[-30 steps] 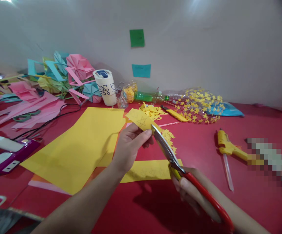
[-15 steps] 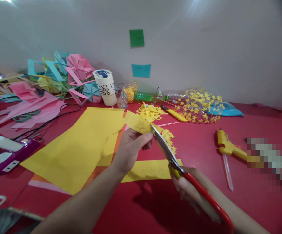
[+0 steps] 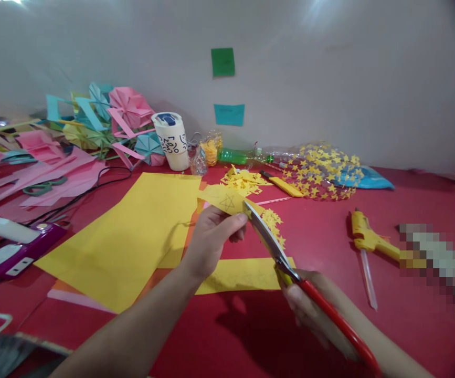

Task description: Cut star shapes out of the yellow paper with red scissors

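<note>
Between the thumb and fingers of my left hand [image 3: 215, 239] is a small yellow paper piece [image 3: 224, 198] with a star drawn on it. My right hand [image 3: 314, 310] grips red-handled scissors [image 3: 268, 236], whose blade tips meet the right end of that piece beside my left thumb. Under the hands lies a yellow strip [image 3: 239, 275] with faint drawn stars. Small cut stars [image 3: 273, 223] are heaped just behind the scissors. To the left is a large yellow sheet [image 3: 133, 236], over orange and pink paper.
Yellow scraps [image 3: 243, 181], a box cutter [image 3: 286, 186], a white cup [image 3: 171, 142] and a green bottle [image 3: 235, 156] stand or lie behind. A glue gun [image 3: 364, 233] is at right, a purple power strip [image 3: 18, 249] at left. Folded paper shapes [image 3: 128, 107] fill the back left.
The far left end of the held paper piece has dipped slightly. The hands and scissors are nearly where they were, and the whole view has shifted a little.
</note>
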### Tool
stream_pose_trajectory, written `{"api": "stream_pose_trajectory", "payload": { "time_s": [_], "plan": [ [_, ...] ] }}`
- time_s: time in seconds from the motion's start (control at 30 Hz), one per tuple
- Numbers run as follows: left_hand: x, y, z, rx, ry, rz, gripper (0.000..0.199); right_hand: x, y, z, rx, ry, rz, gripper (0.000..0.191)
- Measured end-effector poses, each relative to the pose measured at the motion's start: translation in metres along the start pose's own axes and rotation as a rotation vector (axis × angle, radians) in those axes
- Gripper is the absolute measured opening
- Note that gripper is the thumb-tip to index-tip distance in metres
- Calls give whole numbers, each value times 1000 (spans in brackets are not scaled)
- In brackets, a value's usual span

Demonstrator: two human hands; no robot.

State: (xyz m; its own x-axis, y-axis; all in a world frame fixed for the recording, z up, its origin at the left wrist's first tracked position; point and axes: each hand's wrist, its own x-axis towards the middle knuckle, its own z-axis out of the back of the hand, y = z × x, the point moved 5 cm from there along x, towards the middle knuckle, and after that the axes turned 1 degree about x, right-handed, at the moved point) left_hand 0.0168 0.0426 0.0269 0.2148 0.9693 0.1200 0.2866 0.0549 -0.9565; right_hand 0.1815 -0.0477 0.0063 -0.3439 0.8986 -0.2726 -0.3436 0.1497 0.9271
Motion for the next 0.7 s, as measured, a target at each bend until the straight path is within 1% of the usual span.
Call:
{"api": "stream_pose_trajectory", "payload": {
  "time_s": [0.07, 0.13, 0.3, 0.43, 0.57, 0.7],
  "plan": [
    [0, -1, 0, -21, 9, 0, 15, -1, 0, 0, -1, -3, -22, 54],
    [1, -3, 1, -25, 3, -5, 12, -1, 1, 1, -10, -8, -12, 52],
    [3, -12, 6, -4, -44, -85, 18, 0, 2, 3, -29, -14, 27, 51],
    [5, -16, 8, -21, -58, -109, 13, 0, 0, 1, -32, 15, 0, 52],
    [6, -17, 10, -16, -43, -131, 12, -1, -1, 2, -27, 28, -21, 54],
    [8, -18, 13, 10, -18, -129, 13, -2, -3, 4, -52, 73, 7, 58]
  ]
}}
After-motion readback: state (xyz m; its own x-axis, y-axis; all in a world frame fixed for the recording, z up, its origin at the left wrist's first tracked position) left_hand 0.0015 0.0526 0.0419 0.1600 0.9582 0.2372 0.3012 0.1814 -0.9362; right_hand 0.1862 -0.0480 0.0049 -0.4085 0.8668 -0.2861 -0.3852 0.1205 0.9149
